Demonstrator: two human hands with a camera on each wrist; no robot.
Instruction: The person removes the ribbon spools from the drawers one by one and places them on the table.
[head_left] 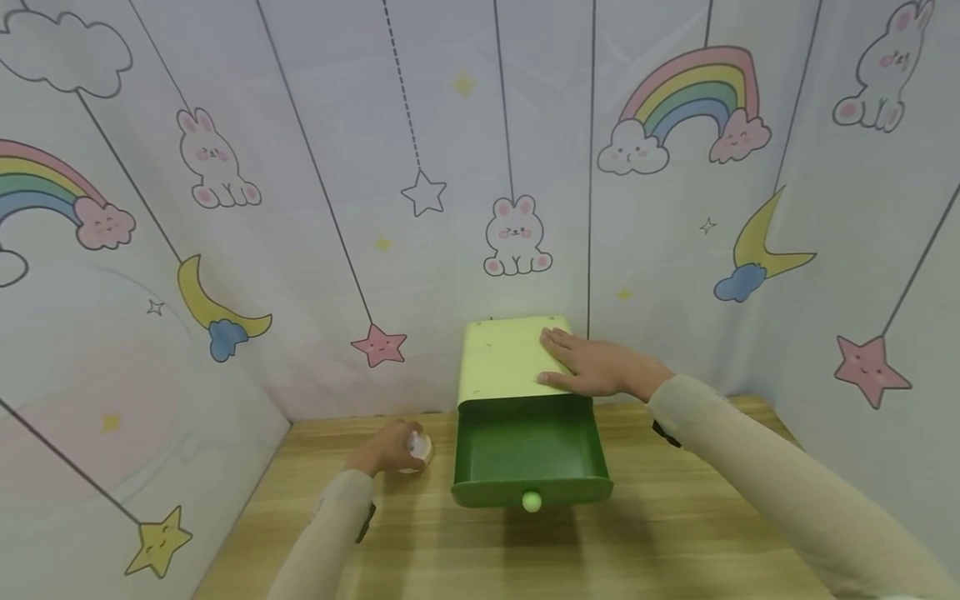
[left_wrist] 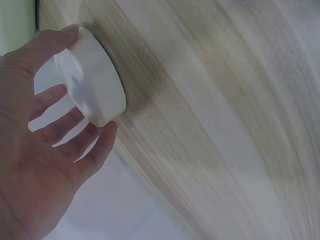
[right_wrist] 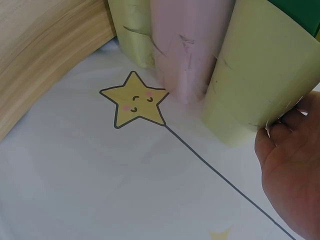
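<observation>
In the head view, my left hand [head_left: 386, 448] holds a round white roll [head_left: 422, 451], which looks like tape, at the table's back left. The left wrist view shows the thumb at one edge of the roll [left_wrist: 100, 75] and fingertips at the opposite edge; its flat face is toward the palm. A small drawer cabinet [head_left: 502, 358] with a light green top stands right of that hand. Its dark green drawer [head_left: 528, 450] is pulled out, nothing visible inside, with a round light green knob [head_left: 532, 502] in front. My right hand [head_left: 598, 367] rests flat, fingers extended, on the cabinet top's right side.
The wood-grain table [head_left: 675, 500] meets a printed cloth backdrop [head_left: 442, 275] behind and at both sides. In the right wrist view, a pink section [right_wrist: 192, 45] of the cabinet lies between light green ones. The drawer juts forward over the table.
</observation>
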